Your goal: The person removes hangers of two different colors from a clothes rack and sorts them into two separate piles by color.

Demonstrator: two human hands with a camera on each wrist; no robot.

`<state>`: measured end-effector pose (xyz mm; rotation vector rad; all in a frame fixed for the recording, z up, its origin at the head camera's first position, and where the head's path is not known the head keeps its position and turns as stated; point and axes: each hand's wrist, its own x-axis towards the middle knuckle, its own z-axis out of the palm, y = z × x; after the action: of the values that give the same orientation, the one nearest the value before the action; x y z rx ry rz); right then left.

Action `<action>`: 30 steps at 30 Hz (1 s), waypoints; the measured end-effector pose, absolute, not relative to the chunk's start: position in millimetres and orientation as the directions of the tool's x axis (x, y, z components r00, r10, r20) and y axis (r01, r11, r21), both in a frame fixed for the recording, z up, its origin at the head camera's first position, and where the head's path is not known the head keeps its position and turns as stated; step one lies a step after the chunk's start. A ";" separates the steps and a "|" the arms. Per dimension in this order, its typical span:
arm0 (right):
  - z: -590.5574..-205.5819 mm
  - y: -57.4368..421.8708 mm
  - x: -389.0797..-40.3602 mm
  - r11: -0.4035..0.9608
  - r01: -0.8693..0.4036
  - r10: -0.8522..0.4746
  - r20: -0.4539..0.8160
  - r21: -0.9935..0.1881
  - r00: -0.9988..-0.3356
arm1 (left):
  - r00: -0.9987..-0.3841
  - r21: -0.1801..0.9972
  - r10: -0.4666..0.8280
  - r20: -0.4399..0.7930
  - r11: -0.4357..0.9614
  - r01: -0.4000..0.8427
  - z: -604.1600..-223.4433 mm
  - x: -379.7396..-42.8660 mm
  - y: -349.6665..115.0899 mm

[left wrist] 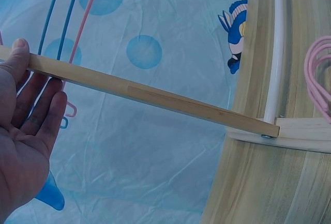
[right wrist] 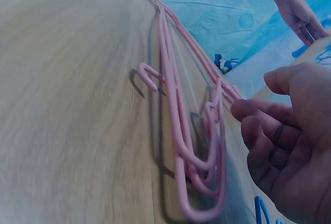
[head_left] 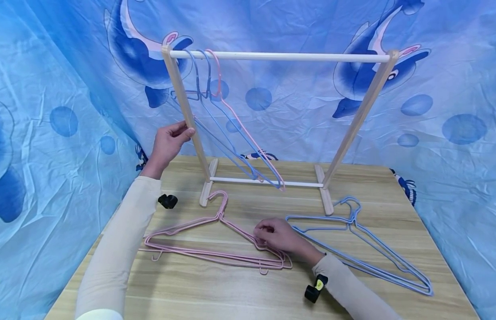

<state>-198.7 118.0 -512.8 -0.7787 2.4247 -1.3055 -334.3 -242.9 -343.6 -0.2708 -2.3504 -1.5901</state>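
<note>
My left hand holds the left wooden post of a small clothes rack, thumb on one side and fingers behind it. Two blue hangers and a pink one hang from the white top rail, close to that post. Below, a stack of pink hangers lies flat on the table. Over its right arm is my right hand, fingers loosely curled, thumb apart from them. In the right wrist view its fingertips come right beside the pink wire, with nothing between them.
Several blue hangers lie stacked at the right of the wood-grain table, partly behind my right forearm. The rack's lower white bar crosses between its two wooden feet. Blue patterned cloth surrounds the table at the back and sides.
</note>
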 end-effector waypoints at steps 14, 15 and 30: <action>-474.3 169.5 -203.3 0.421 -0.454 -0.579 0.153 -0.785 -0.801 | -0.938 0.874 0.000 0.346 0.365 0.322 -343.6 -334.7 -243.6; -468.7 174.1 -204.8 0.426 -0.464 -0.576 0.163 -0.777 -0.801 | -0.939 0.874 -0.001 0.344 0.367 0.320 -343.7 -335.0 -243.9; -365.2 210.8 -224.2 0.539 -0.502 -0.485 0.238 -0.676 -0.842 | -0.936 0.868 0.001 0.351 0.374 0.326 -344.9 -336.9 -244.9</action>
<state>-224.2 210.8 -365.2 -0.8891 2.7753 -1.2307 -336.9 -244.9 -344.9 -0.2886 -2.3459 -1.5839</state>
